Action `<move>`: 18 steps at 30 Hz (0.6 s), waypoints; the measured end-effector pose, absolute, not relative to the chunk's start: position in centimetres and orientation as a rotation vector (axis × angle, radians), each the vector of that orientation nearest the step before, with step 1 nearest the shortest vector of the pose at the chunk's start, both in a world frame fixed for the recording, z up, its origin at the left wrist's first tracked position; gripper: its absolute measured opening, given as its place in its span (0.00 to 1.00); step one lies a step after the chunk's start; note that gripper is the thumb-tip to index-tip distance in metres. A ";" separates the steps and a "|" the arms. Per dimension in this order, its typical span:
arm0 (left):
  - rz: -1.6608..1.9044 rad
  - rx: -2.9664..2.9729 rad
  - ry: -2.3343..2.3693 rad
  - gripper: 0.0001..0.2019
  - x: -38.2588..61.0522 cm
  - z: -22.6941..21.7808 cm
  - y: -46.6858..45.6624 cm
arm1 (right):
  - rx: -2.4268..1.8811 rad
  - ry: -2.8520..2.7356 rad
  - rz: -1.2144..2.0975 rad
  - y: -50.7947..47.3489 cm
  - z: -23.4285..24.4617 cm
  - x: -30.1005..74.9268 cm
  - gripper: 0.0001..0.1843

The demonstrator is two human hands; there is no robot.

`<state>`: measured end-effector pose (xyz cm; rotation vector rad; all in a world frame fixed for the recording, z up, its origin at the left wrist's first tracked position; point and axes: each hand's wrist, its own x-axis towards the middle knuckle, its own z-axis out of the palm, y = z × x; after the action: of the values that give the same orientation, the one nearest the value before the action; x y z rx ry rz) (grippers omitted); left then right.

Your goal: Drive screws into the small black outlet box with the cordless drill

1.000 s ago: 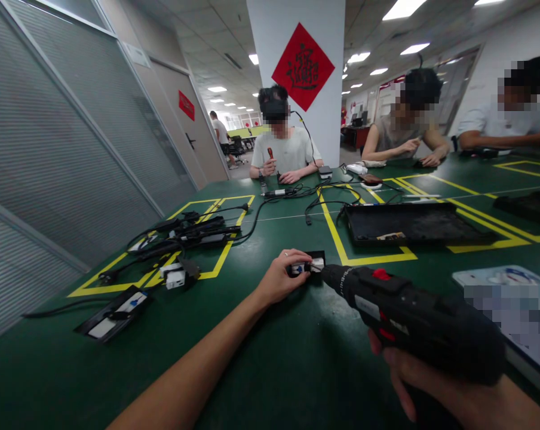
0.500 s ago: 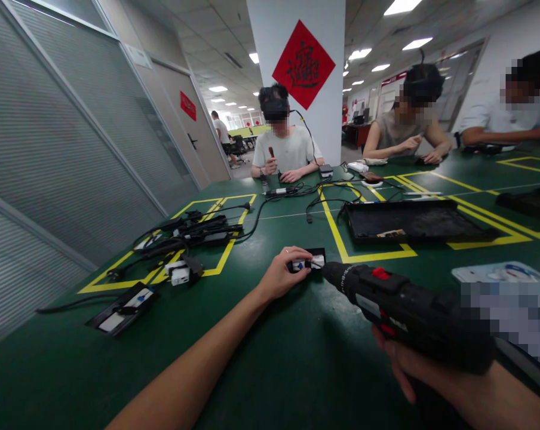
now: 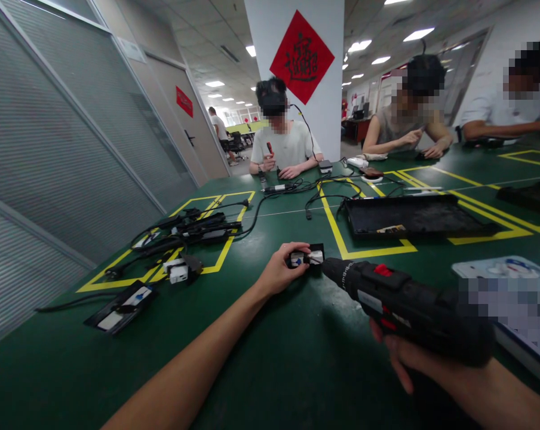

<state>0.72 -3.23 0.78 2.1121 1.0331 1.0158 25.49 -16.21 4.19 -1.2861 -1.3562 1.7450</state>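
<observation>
"How are the hands placed?"

"The left hand (image 3: 282, 269) is pinching a small black case (image 3: 317, 248) between thumb and fingers. The right hand (image 3: 399, 355) is gripping the handle of a black power drill (image 3: 404, 304)."

"And where is that case sitting?"

"It's lying open side up on the green bench (image 3: 292, 358), just this side of the yellow tape (image 3: 368, 255). White and blue parts (image 3: 315, 257) are showing inside."

"Is the drill touching it?"

"Its nose is pointing at the case from the right. The tip is looking too small to follow, so I can't tell whether it's touching anything inside."

"What's lying off to the left?"

"A second open case (image 3: 121, 307) is lying there at a slant, with a black cord (image 3: 79, 301) trailing behind. Beyond it, a white block (image 3: 178, 272) is sitting near a heap of black cables (image 3: 202, 227)."

"And to the right?"

"A shallow black tray (image 3: 413, 218) is resting over the tape, and a pale blue flat object (image 3: 480, 270), partly blurred, is lying near the drill."

"Who's sitting opposite?"

"A person (image 3: 292, 143), who is holding a red-handled screwdriver (image 3: 270, 149)."
</observation>
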 end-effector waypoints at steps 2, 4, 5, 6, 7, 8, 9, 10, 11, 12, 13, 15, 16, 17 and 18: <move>1.014 2.070 1.040 0.21 0.7 0.7 -3.3 | -1.335 -1.377 1.688 -16.3 3.7 25.5 0.11; 0.999 2.050 1.047 0.20 0.7 0.6 -3.3 | -1.358 -1.406 1.646 -16.7 3.6 25.5 0.11; 0.994 2.046 1.051 0.19 0.7 0.6 -3.3 | -1.352 -1.406 1.639 -16.8 3.6 25.6 0.10; 0.992 2.048 1.054 0.18 0.7 0.5 -3.3 | -1.331 -1.403 1.647 -16.9 3.7 25.7 0.10; 0.994 2.054 1.056 0.18 0.7 0.5 -3.3 | -1.301 -1.399 1.670 -16.9 3.7 25.8 0.10; 0.996 2.063 1.056 0.18 0.7 0.5 -3.3 | -1.270 -1.397 1.692 -16.8 3.7 25.9 0.10; 0.998 2.075 1.055 0.17 0.7 0.6 -3.3 | -1.243 -1.394 1.709 -16.7 3.6 26.0 0.11; 0.998 2.088 1.055 0.17 0.7 0.6 -3.3 | -1.222 -1.389 1.718 -16.5 3.6 26.1 0.12; 0.994 2.102 1.056 0.17 0.7 0.7 -3.3 | -1.212 -1.386 1.724 -16.4 3.6 26.2 0.13; 0.988 2.114 1.057 0.17 0.7 0.7 -3.4 | -1.213 -1.384 1.726 -16.2 3.6 26.3 0.14; 0.982 2.126 1.060 0.17 0.7 0.8 -3.4 | -1.220 -1.387 1.722 -16.1 3.6 26.4 0.14; 0.970 2.155 1.064 0.18 0.7 0.9 -3.4 | -1.240 -1.407 1.714 -16.1 4.1 26.4 0.14; 0.964 2.173 1.064 0.18 0.7 0.9 -3.4 | -1.252 -1.429 1.710 -16.2 4.6 26.3 0.14; 0.959 2.194 1.060 0.18 0.7 0.9 -3.4 | -1.266 -1.451 1.695 -16.4 5.2 26.3 0.13; 0.954 2.214 1.052 0.18 0.7 0.9 -3.4 | -1.277 -1.489 1.696 -16.7 5.8 26.2 0.13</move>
<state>0.75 -3.42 0.94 2.2143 1.0524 0.9544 26.20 -16.74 5.83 -1.2775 -1.4890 1.6962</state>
